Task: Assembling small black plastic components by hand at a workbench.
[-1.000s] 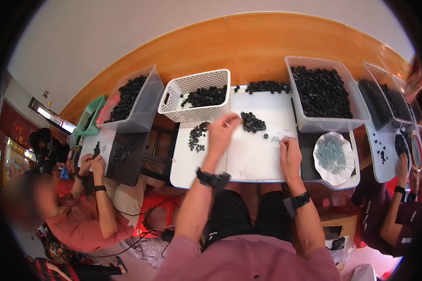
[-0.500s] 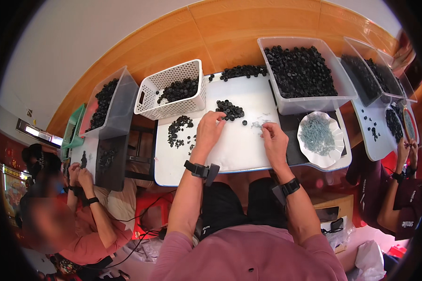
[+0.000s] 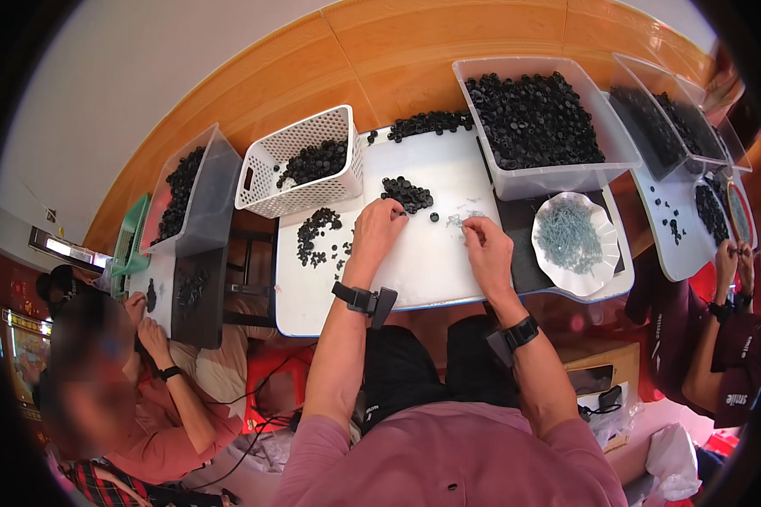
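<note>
On the white board across the person's lap, both hands are working, and I use this board as the landmark. At the upper middle of the board, the left hand lies palm down with fingers curled together, its fingertips touching the edge of a small heap of black caps. I cannot tell if one cap is pinched between them. Just right of this heap, the right hand rests on the board, its fingertips drawn together close to a few thin pale pins; whether it grips one is too small to see. One single black cap lies between the two hands. On the left part of the board there is a second, looser scatter of black pieces.

Behind the board on the left stands a white perforated basket, rectangular, partly filled with black caps. Behind the board on the right stands a clear plastic bin, nearly full of the same caps. Right of the board, touching its edge, is a white scalloped dish holding grey-blue pins. Far left of the board another clear bin and a green tray are seen, where another person's hands work. Far right of the board, a third person's hands are raised together.
</note>
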The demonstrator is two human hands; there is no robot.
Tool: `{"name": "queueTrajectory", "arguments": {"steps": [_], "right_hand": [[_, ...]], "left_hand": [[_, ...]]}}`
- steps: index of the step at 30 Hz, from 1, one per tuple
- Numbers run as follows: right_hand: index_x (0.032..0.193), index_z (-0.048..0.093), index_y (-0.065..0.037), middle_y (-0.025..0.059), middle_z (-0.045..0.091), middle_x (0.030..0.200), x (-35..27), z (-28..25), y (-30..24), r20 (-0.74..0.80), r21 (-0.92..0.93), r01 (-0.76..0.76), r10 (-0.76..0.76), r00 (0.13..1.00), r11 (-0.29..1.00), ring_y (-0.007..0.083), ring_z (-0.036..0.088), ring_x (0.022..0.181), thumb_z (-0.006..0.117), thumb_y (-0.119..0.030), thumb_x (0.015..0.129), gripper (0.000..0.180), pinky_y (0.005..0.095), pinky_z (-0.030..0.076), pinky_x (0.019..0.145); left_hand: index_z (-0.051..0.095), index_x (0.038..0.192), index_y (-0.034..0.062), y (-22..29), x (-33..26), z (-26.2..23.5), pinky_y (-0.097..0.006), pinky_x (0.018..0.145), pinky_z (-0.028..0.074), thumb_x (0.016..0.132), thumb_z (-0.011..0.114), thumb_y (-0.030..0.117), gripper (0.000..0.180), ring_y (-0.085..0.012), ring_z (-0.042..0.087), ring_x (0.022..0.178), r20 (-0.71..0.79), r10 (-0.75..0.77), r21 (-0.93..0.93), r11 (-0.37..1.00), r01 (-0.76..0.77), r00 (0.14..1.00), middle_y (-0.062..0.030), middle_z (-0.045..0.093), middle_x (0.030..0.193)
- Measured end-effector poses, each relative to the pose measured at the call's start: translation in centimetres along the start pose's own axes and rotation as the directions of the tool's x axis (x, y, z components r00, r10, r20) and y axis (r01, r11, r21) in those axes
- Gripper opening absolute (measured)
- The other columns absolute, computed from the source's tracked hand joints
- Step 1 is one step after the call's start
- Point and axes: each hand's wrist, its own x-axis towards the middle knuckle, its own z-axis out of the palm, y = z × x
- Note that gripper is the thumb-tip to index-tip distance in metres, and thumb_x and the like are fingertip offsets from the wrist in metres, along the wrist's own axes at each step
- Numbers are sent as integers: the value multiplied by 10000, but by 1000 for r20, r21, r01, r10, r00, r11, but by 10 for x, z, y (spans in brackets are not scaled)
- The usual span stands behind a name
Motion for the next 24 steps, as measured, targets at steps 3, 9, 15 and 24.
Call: {"name": "queueTrajectory", "arguments": {"steps": [3,9,15,24], "right_hand": [[1045,718,24,87,731,823,-1,-2,0,6,9,-2,2,1000,1000,130,699,693,692,-6,939,113,268,550,654],[1010,739,7,113,754,882,-3,-6,-12,105,176,-48,30,994,983,187,722,702,723,-23,922,94,289,550,632],[1016,744,-17,121,737,920,-2,-7,-12,168,77,47,-60,984,996,244,700,746,735,-45,905,115,328,542,656],[1019,735,-23,129,731,906,-3,-8,-11,192,28,76,-80,978,997,269,708,753,722,-35,893,127,347,550,652]], "left_hand": [[742,1045,17,10,-6,2,-399,820,570,849,778,120,224,-296,711,851,30,-26,-32,999,27,999,-152,741,949],[672,1121,-32,27,-43,22,-247,802,559,923,748,18,217,-118,706,895,191,-125,-695,684,224,974,-87,765,1025],[652,1139,-21,39,-55,38,-235,804,557,936,731,-4,218,-106,711,935,247,-132,-751,600,275,960,-113,767,1060],[687,1182,-4,45,-58,43,-243,802,554,945,746,33,247,-90,708,921,162,-117,-709,677,198,980,-65,770,1023]]}}
